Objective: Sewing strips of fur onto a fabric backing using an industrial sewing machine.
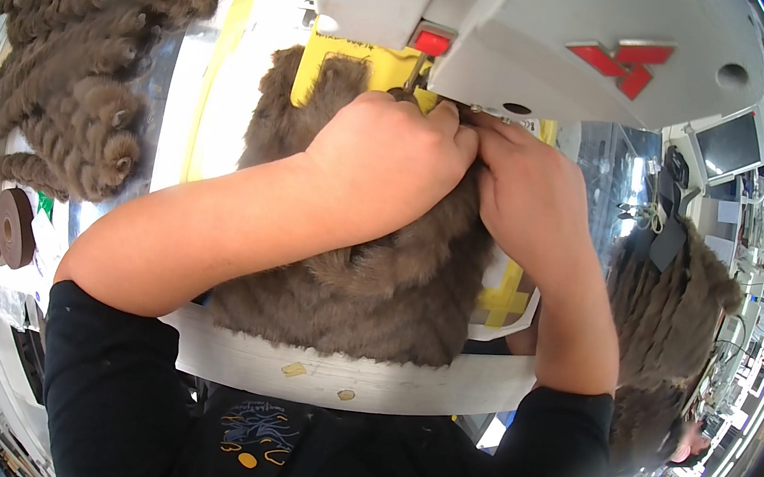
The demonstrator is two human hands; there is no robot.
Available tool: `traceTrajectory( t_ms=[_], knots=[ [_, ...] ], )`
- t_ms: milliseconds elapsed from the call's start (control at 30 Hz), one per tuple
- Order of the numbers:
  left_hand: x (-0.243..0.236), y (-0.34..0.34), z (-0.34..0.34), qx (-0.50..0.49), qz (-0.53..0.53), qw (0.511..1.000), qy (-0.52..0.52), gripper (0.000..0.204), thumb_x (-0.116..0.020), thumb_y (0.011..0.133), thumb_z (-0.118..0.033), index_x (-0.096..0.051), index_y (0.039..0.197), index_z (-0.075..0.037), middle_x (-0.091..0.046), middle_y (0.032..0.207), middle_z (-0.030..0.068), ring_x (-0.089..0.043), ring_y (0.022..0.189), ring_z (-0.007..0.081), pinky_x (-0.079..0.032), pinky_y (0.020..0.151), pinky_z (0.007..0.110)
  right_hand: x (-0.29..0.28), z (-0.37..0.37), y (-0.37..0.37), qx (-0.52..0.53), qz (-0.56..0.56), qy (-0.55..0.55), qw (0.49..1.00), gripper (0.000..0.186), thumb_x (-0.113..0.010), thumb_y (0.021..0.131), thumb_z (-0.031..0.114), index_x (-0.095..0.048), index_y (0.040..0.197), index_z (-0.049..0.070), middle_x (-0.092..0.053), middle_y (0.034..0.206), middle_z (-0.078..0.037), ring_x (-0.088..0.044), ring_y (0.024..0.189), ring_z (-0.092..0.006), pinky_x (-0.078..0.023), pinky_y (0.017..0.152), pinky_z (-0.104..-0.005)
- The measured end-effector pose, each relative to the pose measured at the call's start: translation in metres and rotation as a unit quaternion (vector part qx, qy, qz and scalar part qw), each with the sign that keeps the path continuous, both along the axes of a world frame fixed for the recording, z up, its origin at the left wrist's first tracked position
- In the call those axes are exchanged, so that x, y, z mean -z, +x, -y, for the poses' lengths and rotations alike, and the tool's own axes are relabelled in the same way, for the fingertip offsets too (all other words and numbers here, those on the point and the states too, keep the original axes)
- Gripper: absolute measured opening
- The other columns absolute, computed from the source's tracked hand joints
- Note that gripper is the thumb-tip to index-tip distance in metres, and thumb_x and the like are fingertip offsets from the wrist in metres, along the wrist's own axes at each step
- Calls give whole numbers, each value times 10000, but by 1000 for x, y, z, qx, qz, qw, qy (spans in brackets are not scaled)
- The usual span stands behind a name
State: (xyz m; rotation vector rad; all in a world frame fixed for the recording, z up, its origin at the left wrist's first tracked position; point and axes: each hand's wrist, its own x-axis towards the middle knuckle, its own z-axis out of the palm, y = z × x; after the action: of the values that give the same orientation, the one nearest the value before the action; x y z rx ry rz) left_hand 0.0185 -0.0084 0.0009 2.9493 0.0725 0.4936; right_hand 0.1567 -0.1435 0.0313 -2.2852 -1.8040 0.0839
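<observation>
A brown fur piece (362, 309) lies spread in front of me, its far edge under the head of a white sewing machine (525, 54). My left hand (399, 148) is closed, its fingers curled onto the fur close to the needle area. Right beside it, my right hand (531, 186) pinches the fur's far edge, with fingertips almost touching the left ones. The fingertips and the exact seam are partly hidden by the hands and the machine head. A yellow plate (377, 62) sits under the machine head, with a strip of fur lying over it.
Thick rolls of brown fur (86, 51) are heaped on the left, above a roll of brown tape (13, 228). More fur (669, 313) hangs at the right, below a small screen (729, 146). The white table edge (352, 379) runs close to my body.
</observation>
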Motion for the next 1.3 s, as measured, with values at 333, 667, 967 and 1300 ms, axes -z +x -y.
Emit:
traceTrajectory(
  t_ms=[333, 667, 967, 1300],
  knots=[
    [-2, 6, 3, 11, -19, 1000, -6, 122, -628, 801, -84, -615, 913, -39, -662, 916, 99, -691, 706, 252, -550, 589, 367, -3, 6, 11, -15, 3, 10, 1000, 135, -566, 858, 69, -680, 930, 74, -698, 1002, -53, -687, 875, -305, -555, 688, -430],
    [0, 4, 2, 22, -11, 1000, -1, 154, -630, 795, -93, -616, 934, -28, -661, 941, 111, -692, 703, 244, -545, 587, 361, 7, 8, 35, -49, -143, 24, 988, 404, -521, 833, 27, -731, 1176, 73, -711, 1177, -118, -674, 1021, -360, -554, 885, -441],
    [-3, -26, 6, 51, 11, 998, 22, 388, -638, 811, -137, -640, 1183, -25, -688, 1250, 158, -682, 679, 204, -526, 584, 337, 2, -2, 33, -24, -127, -14, 992, 386, -531, 840, 1, -752, 1149, 63, -727, 1060, -179, -679, 971, -388, -553, 874, -436],
    [-4, -31, 11, 57, -10, 997, 57, 483, -677, 785, -140, -633, 1231, 41, -689, 1253, 248, -710, 649, 193, -502, 563, 298, 6, -3, 34, -15, -142, -1, 990, 364, -533, 866, 5, -765, 1143, 58, -722, 973, -225, -686, 912, -393, -544, 847, -415]
  ],
)
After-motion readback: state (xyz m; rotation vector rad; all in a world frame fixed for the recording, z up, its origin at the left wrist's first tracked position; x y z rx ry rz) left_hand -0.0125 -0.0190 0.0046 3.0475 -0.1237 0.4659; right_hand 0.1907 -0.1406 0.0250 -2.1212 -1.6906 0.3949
